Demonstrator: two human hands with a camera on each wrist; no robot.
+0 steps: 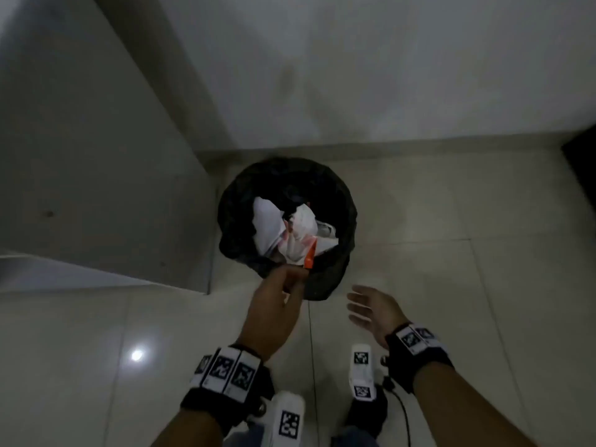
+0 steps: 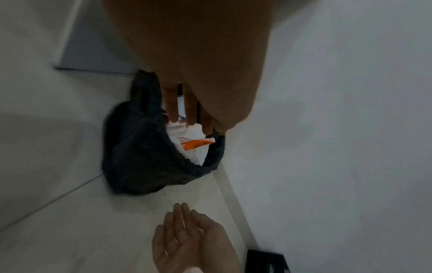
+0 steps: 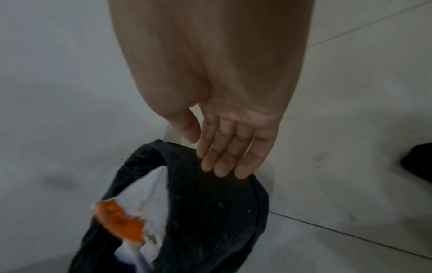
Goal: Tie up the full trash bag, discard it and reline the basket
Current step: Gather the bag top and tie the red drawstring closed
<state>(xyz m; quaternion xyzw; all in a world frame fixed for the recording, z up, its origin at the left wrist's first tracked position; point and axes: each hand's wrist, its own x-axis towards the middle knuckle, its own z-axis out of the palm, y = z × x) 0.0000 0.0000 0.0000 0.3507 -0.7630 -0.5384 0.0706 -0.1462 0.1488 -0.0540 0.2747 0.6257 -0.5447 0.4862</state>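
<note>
A basket lined with a black trash bag (image 1: 232, 221) stands on the floor in the corner, filled with white crumpled paper (image 1: 274, 227) and an orange scrap (image 1: 310, 259). My left hand (image 1: 287, 282) is at the near rim of the bag (image 2: 140, 157), fingers (image 2: 191, 118) reaching down over the paper and holding nothing I can see. My right hand (image 1: 358, 304) is open, palm turned left, just right of the basket. In the right wrist view its fingertips (image 3: 219, 166) hover at the bag's rim (image 3: 210, 212); whether they touch it is unclear.
A grey cabinet side (image 1: 96, 188) stands directly left of the basket and a white wall (image 1: 387, 75) runs behind it. A dark object (image 1: 580, 162) sits at the far right edge. Pale floor tiles (image 1: 451, 285) stretch to the right and toward me.
</note>
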